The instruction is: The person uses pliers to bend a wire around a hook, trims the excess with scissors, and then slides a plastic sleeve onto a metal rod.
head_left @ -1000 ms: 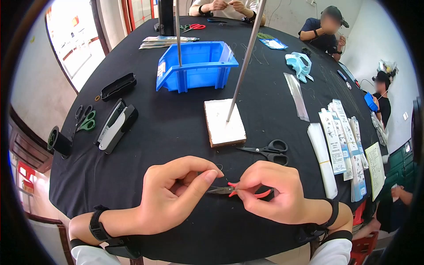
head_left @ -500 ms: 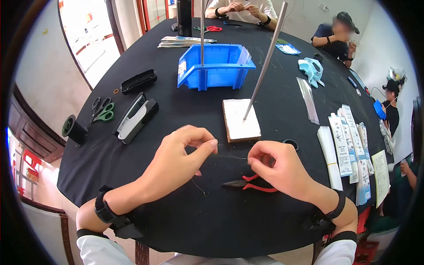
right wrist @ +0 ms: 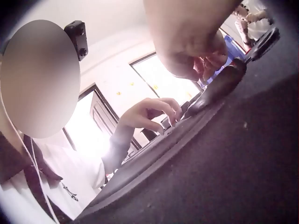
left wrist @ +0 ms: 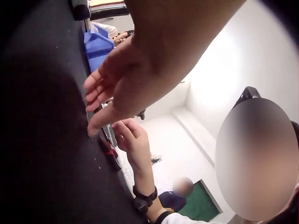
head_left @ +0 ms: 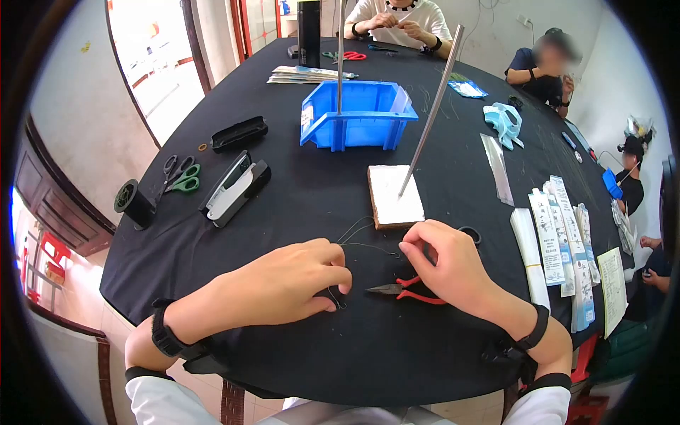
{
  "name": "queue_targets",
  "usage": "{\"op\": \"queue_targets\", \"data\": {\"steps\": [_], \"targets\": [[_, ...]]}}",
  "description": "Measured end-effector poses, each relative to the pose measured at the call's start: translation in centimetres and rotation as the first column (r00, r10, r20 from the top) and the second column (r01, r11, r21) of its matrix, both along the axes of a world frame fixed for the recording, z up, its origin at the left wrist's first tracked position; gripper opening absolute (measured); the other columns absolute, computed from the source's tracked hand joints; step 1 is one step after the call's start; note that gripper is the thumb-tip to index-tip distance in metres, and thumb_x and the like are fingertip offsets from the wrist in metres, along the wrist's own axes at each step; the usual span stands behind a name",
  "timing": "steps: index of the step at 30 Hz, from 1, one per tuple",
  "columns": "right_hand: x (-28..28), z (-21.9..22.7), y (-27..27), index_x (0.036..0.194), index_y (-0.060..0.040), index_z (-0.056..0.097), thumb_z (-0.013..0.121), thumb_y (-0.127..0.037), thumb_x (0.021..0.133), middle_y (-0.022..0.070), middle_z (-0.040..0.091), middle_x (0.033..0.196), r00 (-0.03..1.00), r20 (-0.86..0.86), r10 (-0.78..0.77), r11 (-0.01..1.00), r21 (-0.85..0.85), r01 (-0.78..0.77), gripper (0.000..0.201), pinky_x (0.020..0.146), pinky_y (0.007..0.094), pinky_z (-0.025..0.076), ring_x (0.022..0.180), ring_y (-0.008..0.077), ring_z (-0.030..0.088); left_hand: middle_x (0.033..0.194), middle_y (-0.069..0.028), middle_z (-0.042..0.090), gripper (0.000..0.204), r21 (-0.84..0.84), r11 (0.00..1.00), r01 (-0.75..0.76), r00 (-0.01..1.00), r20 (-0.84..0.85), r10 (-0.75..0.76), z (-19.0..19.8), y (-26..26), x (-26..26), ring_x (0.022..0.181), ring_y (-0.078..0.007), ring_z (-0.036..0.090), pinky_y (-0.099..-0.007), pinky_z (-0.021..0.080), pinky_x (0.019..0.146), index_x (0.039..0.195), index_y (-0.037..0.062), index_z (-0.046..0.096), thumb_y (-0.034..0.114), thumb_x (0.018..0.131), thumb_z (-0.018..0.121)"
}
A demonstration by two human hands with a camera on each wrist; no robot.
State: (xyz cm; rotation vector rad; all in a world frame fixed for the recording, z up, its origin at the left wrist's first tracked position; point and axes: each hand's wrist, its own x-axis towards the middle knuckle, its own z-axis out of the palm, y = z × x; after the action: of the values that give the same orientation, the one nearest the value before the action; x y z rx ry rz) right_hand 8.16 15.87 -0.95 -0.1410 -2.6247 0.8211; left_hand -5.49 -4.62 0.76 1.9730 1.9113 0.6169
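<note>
A thin looped line [head_left: 358, 244] lies across the black cloth between the hands. My right hand [head_left: 453, 262] has its thumb and forefinger pinched together at the line's right end. My left hand [head_left: 290, 280] hovers low over the cloth on the other side, thumb and fingers spread apart with nothing between them. Part of the line passes behind it, and a small curled end shows by its thumb. The left wrist view shows the same left hand [left wrist: 135, 79] with fingers reaching toward the cloth. Red-handled pliers [head_left: 407, 291] lie beneath the right hand, their handles partly covered.
Ahead stand a white block [head_left: 393, 195] with a metal rod and a blue bin [head_left: 365, 131]. A stapler [head_left: 237, 191], green-handled scissors [head_left: 185, 178] and a line spool [head_left: 134, 202] sit leftward. Printed packets [head_left: 559, 234] lie on the right. Other people sit around the table.
The pliers, earlier behind the right hand's fingers, now lie on the cloth. The left hand has opened and lowered, letting the line down; the right hand has stayed at its end.
</note>
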Motion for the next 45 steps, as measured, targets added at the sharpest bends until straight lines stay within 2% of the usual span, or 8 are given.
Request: {"op": "queue_targets", "data": {"steps": [10,12,25,28,31,35,40,45], "targets": [[1.2,0.8,-2.0,0.081,-0.0029,0.061,0.065,-0.006,0.077,0.0085,0.056,0.074,0.962,-0.054,0.269,0.958,-0.084,-0.273,0.007,0.054,0.0321,0.045,0.061,0.0239,0.057,0.083,-0.0048,0.055,0.008,0.052,0.999,0.016,0.997,0.069,-0.020,-0.8,0.8,0.0,0.082,-0.0215,0.056,-0.0324,0.044,0.072,0.080,0.0053,0.060,0.010,0.079,0.065],[1.2,0.4,-1.9,0.086,-0.0033,0.063,0.068,-0.008,0.075,0.0074,0.058,0.078,0.927,-0.127,0.352,0.934,-0.011,-0.357,0.013,0.055,0.0319,0.046,0.065,0.0227,0.058,0.082,-0.0041,0.058,0.008,-0.054,0.997,-0.062,0.957,0.279,0.075,0.5,1.1,0.5,0.077,-0.0184,0.057,-0.0306,0.044,0.068,0.082,0.0045,0.060,0.012,0.081,0.064],[2.7,1.5,-1.9,0.082,-0.0056,0.063,0.071,-0.006,0.069,0.0035,0.061,0.076,0.906,-0.270,0.327,0.937,0.217,-0.273,0.015,0.053,0.0286,0.046,0.063,0.0190,0.057,0.067,-0.0038,0.061,0.017,-0.036,0.990,-0.136,0.713,0.690,0.123,0.7,2.2,2.4,0.061,-0.0105,0.057,-0.0262,0.041,0.060,0.087,0.0016,0.062,0.019,0.086,0.059],[2.6,1.6,-1.4,0.081,-0.0053,0.062,0.070,-0.005,0.070,0.0036,0.059,0.075,0.912,-0.294,0.287,0.951,0.205,-0.233,0.013,0.053,0.0292,0.046,0.062,0.0194,0.056,0.060,-0.0035,0.058,0.024,-0.118,0.993,-0.029,0.812,0.576,0.092,1.3,2.1,1.7,0.054,-0.0095,0.054,-0.0254,0.041,0.056,0.080,0.0003,0.065,0.021,0.089,0.057],[2.6,1.6,-0.9,0.080,-0.0046,0.061,0.070,-0.006,0.071,0.0037,0.058,0.073,0.914,-0.312,0.260,0.949,0.256,-0.183,0.012,0.054,0.0300,0.046,0.062,0.0199,0.055,0.056,-0.0031,0.055,0.033,-0.256,0.955,-0.147,0.537,0.790,0.294,2.4,2.0,2.6,0.051,-0.0093,0.052,-0.0235,0.039,0.053,0.072,-0.0012,0.066,0.023,0.092,0.054],[2.8,1.1,-0.8,0.078,-0.0065,0.061,0.067,-0.008,0.068,0.0019,0.055,0.072,0.916,-0.270,0.296,0.901,0.396,-0.174,0.012,0.055,0.0282,0.044,0.064,0.0172,0.054,0.074,-0.0128,0.062,0.036,-0.124,0.979,-0.163,0.103,0.985,0.142,1.4,2.5,2.6,0.059,-0.0169,0.060,-0.0227,0.046,0.043,0.091,-0.0046,0.061,0.025,0.097,0.042],[3.2,1.5,-1.1,0.078,-0.0076,0.060,0.066,-0.008,0.065,0.0004,0.052,0.071,0.908,-0.255,0.332,0.857,0.484,-0.177,0.014,0.054,0.0271,0.042,0.064,0.0154,0.052,0.105,-0.0164,0.063,0.035,-0.095,0.931,-0.352,0.188,0.967,0.170,1.8,4.1,3.7,0.091,-0.0223,0.064,-0.0271,0.055,0.050,0.098,-0.0053,0.062,0.024,0.097,0.042],[3.5,1.9,-0.5,0.077,-0.0074,0.059,0.066,-0.007,0.064,0.0004,0.051,0.071,0.914,-0.261,0.310,0.846,0.514,-0.140,0.015,0.054,0.0273,0.042,0.063,0.0155,0.051,0.085,-0.0134,0.067,0.025,-0.108,0.930,-0.351,0.628,0.710,0.319,1.4,4.2,4.4,0.073,-0.0199,0.063,-0.0266,0.051,0.057,0.093,-0.0060,0.064,0.014,0.092,0.049]]}}
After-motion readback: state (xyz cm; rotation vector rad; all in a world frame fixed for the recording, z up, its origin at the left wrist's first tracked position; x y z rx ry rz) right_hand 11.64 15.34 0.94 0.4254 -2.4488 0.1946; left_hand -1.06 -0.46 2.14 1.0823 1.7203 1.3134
